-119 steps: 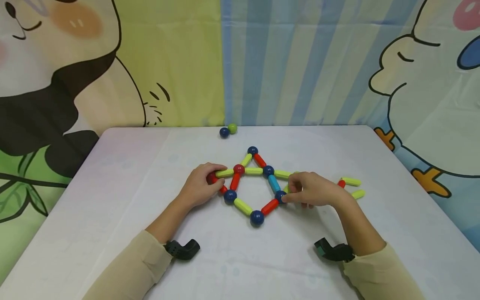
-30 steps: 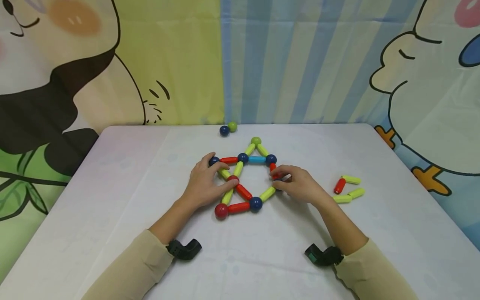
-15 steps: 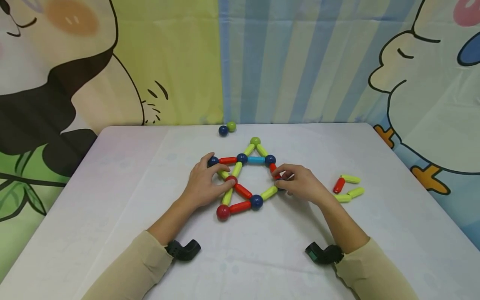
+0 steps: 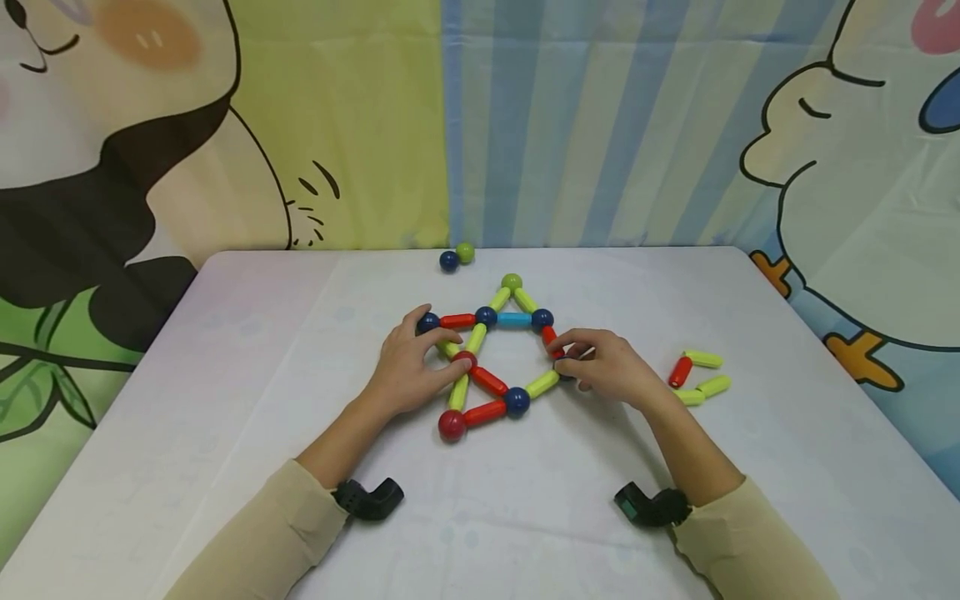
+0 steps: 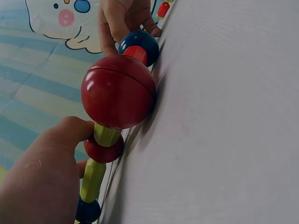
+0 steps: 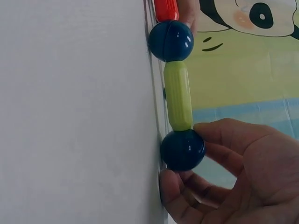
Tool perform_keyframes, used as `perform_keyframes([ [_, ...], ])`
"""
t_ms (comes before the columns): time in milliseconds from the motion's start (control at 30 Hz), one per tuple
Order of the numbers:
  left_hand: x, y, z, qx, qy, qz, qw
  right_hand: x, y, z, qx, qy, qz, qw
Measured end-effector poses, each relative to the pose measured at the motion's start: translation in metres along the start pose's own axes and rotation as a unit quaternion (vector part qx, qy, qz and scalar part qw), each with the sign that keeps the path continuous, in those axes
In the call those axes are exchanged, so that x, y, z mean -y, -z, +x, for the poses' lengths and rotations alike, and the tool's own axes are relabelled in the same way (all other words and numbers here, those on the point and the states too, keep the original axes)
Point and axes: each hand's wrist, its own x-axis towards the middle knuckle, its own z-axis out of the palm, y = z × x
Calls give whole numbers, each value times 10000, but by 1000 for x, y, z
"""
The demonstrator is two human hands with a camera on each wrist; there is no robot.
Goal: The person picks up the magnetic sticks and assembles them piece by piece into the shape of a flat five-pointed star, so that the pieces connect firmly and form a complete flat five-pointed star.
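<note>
A flat frame of magnetic balls and rods lies between my hands, with triangles around a central ring. My left hand (image 4: 408,367) pinches its red ball (image 5: 103,148), thumb in front and fingers behind, beside a yellow-green rod (image 5: 93,179). A larger-looking red ball (image 4: 452,425) forms the near corner. My right hand (image 4: 603,367) pinches a blue ball (image 6: 182,150) at the ring's right side, where a red rod (image 4: 551,339) and a yellow-green rod (image 4: 543,383) meet. A green ball (image 4: 512,282) tops the far triangle, above a light-blue rod (image 4: 514,320).
Several loose rods, including a red rod (image 4: 680,372) and a yellow-green rod (image 4: 702,359), lie to the right. Near the far table edge sit a loose blue ball (image 4: 448,262) and a green ball (image 4: 465,252). A printed curtain hangs behind the white table (image 4: 480,533).
Over four seconds the frame has turned counterclockwise, bringing the red corner from the left to the near side. In the last second its near part and my right hand have shifted slightly right.
</note>
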Motion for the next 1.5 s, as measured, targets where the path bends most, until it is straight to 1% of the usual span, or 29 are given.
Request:
perform_keyframes([
  [167,0,0,0,-49,-86,81,9999,-3,15,-8,87,126,-55,9999],
  [333,1,0,0,-80,-106,153,9998,-8,39,-18,-163,295,-161,9993],
  [500,1,-1,0,-41,-88,178,9998,-16,62,-27,-335,259,-246,9988],
  [600,1,-2,0,-29,-65,175,9998,-24,75,-32,-449,111,-220,9987],
  [700,2,-2,0,-23,-82,192,9998,-35,88,-37,-645,-130,-325,9973],
  [767,2,-2,0,-22,-82,197,9998,-43,96,-40,-809,-315,-530,9948],
  [900,2,-2,0,-31,-101,195,9998,-61,107,-44,-1071,-768,-1018,9860],
  [1000,1,-1,0,-51,-131,193,9997,-75,112,-45,-1035,-1159,-1248,9799],
  [1133,2,0,-1,-72,-148,207,9996,-91,115,-42,-746,-1521,-1335,9765],
  [1233,3,-1,-1,-59,-148,223,9996,-100,114,-39,-621,-1626,-1303,9761],
  [1333,4,-2,0,-38,-139,229,9996,-106,113,-37,-639,-1659,-1287,9756],
  [1500,3,-2,0,-47,-154,217,9996,-107,116,-38,-713,-1523,-1219,9782],
])
